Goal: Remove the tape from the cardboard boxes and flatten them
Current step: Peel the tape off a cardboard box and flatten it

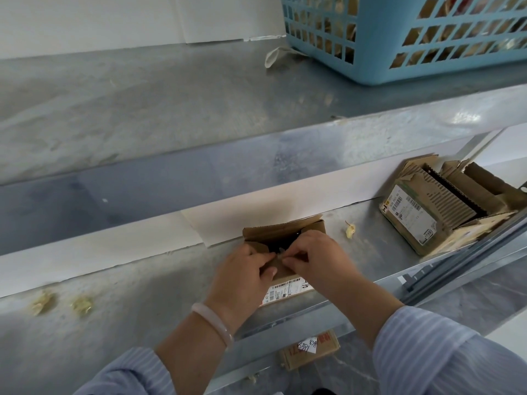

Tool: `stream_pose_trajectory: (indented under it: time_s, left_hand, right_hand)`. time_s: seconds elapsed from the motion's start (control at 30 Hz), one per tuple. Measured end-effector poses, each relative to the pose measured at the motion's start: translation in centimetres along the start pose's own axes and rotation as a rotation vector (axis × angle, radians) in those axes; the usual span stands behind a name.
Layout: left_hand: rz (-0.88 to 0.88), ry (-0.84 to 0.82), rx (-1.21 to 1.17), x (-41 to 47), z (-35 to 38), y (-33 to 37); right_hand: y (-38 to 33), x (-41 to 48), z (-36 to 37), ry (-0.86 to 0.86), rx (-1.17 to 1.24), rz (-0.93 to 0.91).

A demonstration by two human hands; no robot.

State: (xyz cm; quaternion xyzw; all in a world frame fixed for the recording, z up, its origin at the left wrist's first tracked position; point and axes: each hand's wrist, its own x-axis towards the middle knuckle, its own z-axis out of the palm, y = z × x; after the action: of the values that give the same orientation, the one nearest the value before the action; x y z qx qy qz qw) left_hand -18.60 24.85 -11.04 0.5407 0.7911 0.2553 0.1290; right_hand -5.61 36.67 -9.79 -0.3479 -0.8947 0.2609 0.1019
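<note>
On my feed the small cardboard box sits on the metal worktop, against the white back panel, with its top flaps open. The left hand grips the near flap, fingers curled and thumb on top. The right hand pinches the same flap's edge, its fingertips meeting the left's. There may be tape between them, but I can't tell. A second opened box stands well apart to the right. A blue basket rests on the shelf above.
</note>
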Motion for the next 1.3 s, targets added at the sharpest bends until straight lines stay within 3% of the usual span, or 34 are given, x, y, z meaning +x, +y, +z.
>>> stream_pose_trajectory:
  time_s: [0.1, 0.23, 0.33, 0.47, 0.53, 0.67, 0.8, 1.07, 1.3]
  left_hand:
    - [-0.005, -0.012, 0.01, 0.0, 0.0, 0.0]
    - [-0.01, -0.033, 0.039, 0.1, -0.1, 0.0]
    - [-0.032, -0.051, 0.064, 0.2, -0.1, 0.0]
    - [-0.04, -0.052, 0.091, 0.2, -0.2, 0.1]
    - [-0.049, -0.035, 0.119, 0.1, 0.0, 0.0]
    - [-0.007, 0.115, 0.24, -0.3, 0.7, -0.8]
    - [0.066, 0.2, 0.285, -0.9, 2.0, -1.8]
    - [0.078, 0.211, 0.28, -1.0, 2.3, -2.5]
    - [0.059, 0.218, 0.261, -0.9, 2.4, -2.6]
  right_hand:
    - [-0.5, -0.4, 0.0, 0.01, 0.065, 0.014]
    - [-0.8, -0.6, -0.3, 0.056, 0.354, 0.15]
    - [-0.4, -0.2, -0.8, 0.075, 0.428, 0.233]
    - [0.0, -0.2, -1.3, 0.093, 0.503, 0.212]
    - [0.2, -0.5, -1.6, 0.105, 0.411, 0.174]
    - [0.4, -0.9, -1.6, 0.05, -0.006, -0.012]
    - [0.6, -1.1, -1.2, 0.023, -0.175, -0.093]
    - [1.1, -0.5, -2.4, -0.047, -0.249, -0.017]
    - [2.3, -1.2, -2.4, 0.112, -0.156, 0.136]
